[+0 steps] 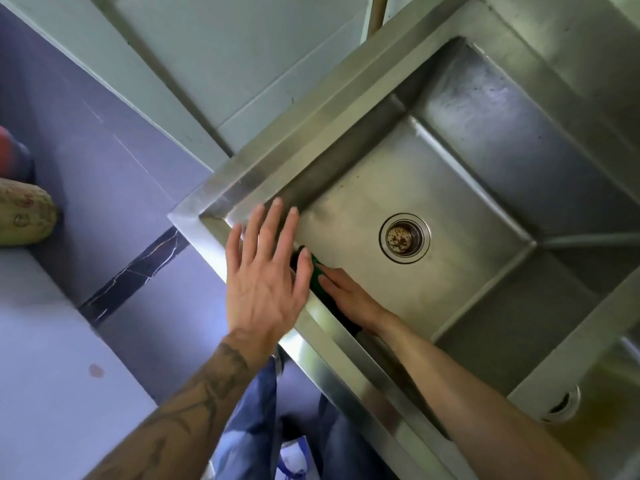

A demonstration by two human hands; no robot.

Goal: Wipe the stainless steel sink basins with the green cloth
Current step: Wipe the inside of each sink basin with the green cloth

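The fingers (329, 279) of the right hand (349, 297) lie straight and close together on the cloth (316, 271), pressing it to the basin wall just left of the drain (404, 238), probably to scrub that corner. The left hand (266, 271), farther left of the drain, holds nothing, fingers spread over the sink (242, 181) rim, seemingly to brace the body

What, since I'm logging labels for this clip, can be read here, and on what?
No text is legible.
Red marks on the beige patterned object: too blurred to read.
Blue marks on the white item at the bottom edge: too blurred.
On the sink: no stamp visible.
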